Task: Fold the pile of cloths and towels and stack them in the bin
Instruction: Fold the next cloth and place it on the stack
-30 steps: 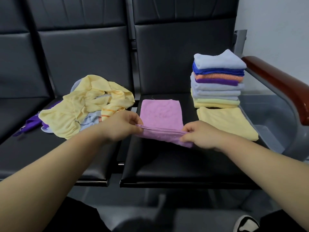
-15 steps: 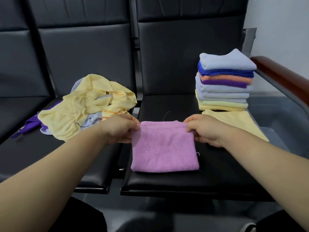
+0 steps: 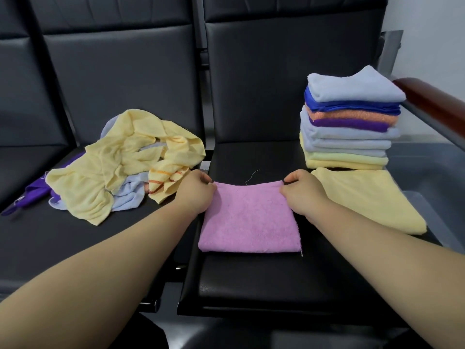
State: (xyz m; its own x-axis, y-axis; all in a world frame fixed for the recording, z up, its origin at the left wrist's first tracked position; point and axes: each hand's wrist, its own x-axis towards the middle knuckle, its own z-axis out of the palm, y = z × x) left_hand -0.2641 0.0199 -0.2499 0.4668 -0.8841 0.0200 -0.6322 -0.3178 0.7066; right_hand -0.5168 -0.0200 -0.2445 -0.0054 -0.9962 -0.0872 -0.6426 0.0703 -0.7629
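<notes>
The one pink cloth [image 3: 249, 222], half lifted a second ago, now lies folded flat on the black seat [image 3: 251, 280]. The left hand [image 3: 196, 195] and right hand [image 3: 304, 195] pinch its two far corners with the fingers. One folded stack [image 3: 349, 122] and one loose pile [image 3: 120, 162] flank it.

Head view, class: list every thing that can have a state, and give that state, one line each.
pink towel: folded, flat on the seat.
left hand: pinches the pink towel's far left corner.
right hand: pinches its far right corner.
stack of towels: folded, piled upright.
yellow towel: folded, flat in front of the stack.
pile of cloths: unfolded, crumpled.
purple cloth: unfolded, partly under the pile.
</notes>
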